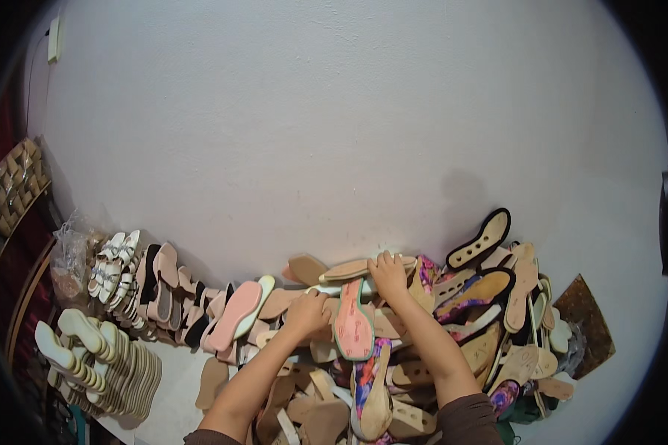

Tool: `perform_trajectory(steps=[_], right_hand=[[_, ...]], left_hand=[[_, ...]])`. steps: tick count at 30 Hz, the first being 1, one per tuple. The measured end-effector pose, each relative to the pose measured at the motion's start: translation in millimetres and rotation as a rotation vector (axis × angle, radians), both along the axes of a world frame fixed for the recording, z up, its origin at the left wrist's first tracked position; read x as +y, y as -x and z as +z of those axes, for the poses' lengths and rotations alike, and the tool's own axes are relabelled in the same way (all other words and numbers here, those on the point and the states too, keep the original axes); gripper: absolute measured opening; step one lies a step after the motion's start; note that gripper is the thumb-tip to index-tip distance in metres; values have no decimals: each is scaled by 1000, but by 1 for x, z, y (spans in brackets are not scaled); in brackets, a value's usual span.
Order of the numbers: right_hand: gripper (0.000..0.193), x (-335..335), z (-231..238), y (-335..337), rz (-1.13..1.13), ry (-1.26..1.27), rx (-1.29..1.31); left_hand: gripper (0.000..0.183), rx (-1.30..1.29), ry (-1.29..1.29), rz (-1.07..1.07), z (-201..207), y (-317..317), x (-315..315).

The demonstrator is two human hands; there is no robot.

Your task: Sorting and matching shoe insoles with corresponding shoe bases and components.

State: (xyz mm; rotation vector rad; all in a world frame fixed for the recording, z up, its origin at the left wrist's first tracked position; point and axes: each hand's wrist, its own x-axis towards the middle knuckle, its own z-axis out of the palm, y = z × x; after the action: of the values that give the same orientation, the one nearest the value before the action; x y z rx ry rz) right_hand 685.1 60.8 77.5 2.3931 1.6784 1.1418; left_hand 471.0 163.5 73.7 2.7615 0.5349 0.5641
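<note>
My right hand is closed over the right part of a tan shoe sole at the back of a big heap, close to the wall. Left of it and a little nearer, my left hand has its fingers curled at the end of a pale sole; what lies under the fingers is hidden. Between my forearms rests a pink sole with a green edge, and nearer to me a wedge sole with a colourful patterned side. A pink sole leans left of my left hand.
Stacked cream soles stand at the left on a white table. White strappy sandals line up behind them. More wedge soles pile up at the right, beside a brown board. A pale wall rises behind.
</note>
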Motion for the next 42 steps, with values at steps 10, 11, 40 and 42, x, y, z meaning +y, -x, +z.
perform_trajectory(steps=[10,11,40,42], right_hand=[[19,-15,65,-18,72,40,581],[30,-25,77,-20,59,34,745],[26,-76,31,162,707,-1020,2373],[26,-84,34,151,748,-980,2390]], left_hand=[[40,-148,446,39,-7,-5,17],[43,-198,645,32,7,-6,9],[60,-920,1331,-416,-5,65,-91],[81,-688,1572,-599,23,105,-104]])
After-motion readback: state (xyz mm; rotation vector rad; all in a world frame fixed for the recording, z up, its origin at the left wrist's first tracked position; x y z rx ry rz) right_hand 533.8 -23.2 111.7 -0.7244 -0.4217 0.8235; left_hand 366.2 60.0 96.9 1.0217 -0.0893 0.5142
